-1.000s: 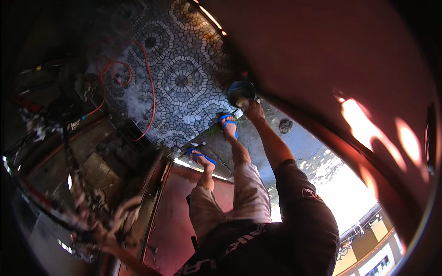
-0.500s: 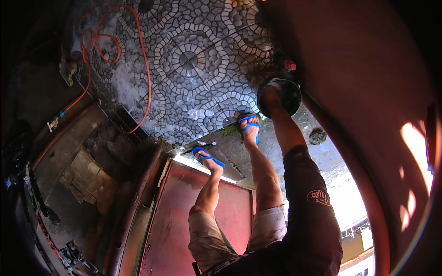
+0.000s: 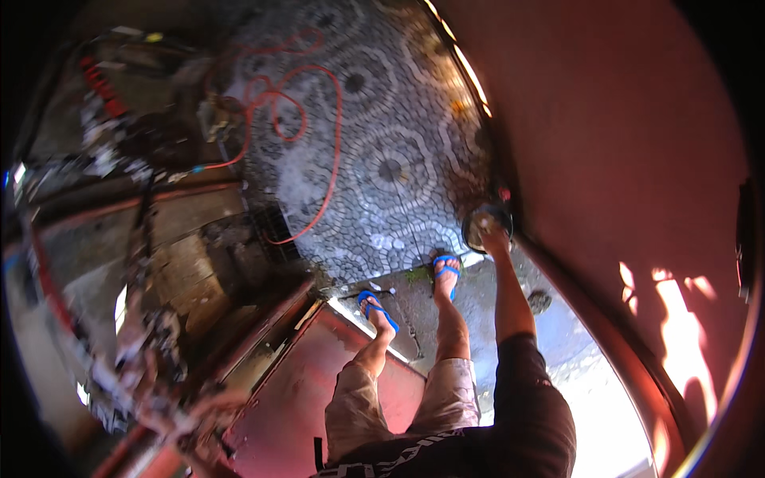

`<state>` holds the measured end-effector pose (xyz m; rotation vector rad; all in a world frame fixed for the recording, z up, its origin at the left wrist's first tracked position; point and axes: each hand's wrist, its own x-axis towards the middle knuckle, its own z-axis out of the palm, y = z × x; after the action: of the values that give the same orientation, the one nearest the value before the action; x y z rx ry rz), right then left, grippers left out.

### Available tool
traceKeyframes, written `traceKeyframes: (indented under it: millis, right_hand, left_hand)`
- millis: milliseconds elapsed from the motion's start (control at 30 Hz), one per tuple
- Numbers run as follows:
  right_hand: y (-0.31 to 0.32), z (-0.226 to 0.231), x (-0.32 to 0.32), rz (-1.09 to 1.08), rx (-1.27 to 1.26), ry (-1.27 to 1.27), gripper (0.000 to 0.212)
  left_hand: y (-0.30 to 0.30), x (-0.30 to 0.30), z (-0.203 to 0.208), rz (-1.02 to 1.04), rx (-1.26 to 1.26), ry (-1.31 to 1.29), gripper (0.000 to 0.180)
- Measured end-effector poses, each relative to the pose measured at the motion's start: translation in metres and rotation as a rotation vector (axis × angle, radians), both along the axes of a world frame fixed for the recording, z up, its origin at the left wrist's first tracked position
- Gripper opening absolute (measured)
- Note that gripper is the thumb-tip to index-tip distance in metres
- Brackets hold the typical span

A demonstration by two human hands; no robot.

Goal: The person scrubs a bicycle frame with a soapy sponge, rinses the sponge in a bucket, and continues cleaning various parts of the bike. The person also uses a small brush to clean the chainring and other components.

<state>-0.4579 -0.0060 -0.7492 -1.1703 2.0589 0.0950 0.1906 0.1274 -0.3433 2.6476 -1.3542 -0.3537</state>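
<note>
My right arm in a dark sleeve reaches down to a dark round bucket beside the red wall panel. My right hand is at the bucket's mouth, over or partly inside it. Its fingers are smeared by motion and shadow, so whether they grip anything does not show. Something pale brown appears within the rim, too blurred to name. My left hand is out of view. Just left of the bucket, my feet stand in blue flip-flops near the edge of the patterned stone-look tiles, which carry whitish, foam-like patches.
An orange-red hose lies in loops across the tiles. A dark floor grate sits at their left edge. On the right rises a large red panel. A small dark lump rests on the ground, and blurred clutter, partly bike-like, fills the left.
The view has swung, so the floor, hose and bucket appear shifted right and lower. My right hand sat deeper in the bucket before; now more of it shows near the rim.
</note>
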Motion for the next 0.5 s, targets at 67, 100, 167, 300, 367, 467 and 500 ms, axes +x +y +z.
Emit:
traceKeyframes:
  millis: [67,100,167,300,367,467,500]
  right_hand:
    - [0.017,0.055,-0.014,0.08,-0.168,-0.017,0.057]
    - [0.022,0.075,-0.015,-0.003,-0.189,-0.096,0.055]
    - [0.02,0.192,-0.012,-0.139,-0.285,-0.381,0.049]
    - [0.022,0.345,0.01,-0.468,-0.807,-0.784,0.047]
    - [0.015,0.417,0.005,-0.474,-0.926,-0.78,0.048]
    - [0.008,0.597,0.053,-0.405,-1.158,-0.727,0.044]
    - [0.012,0.667,0.092,-0.344,-1.256,-0.701,0.043]
  left_hand:
    - [-0.011,0.012,0.103,-0.111,-0.111,-0.036,0.033]
    - [-0.019,0.008,0.138,-0.178,-0.165,-0.043,0.033]
    - [-0.059,-0.014,0.176,-0.385,-0.331,-0.029,0.032]
    - [-0.096,-0.081,0.184,-0.571,-0.667,0.256,0.032]
    - [-0.113,-0.119,0.201,-0.389,-0.682,0.653,0.033]
    - [-0.125,-0.145,0.229,-0.309,-0.582,0.7,0.035]
    - [-0.126,-0.15,0.233,-0.374,-0.643,0.629,0.038]
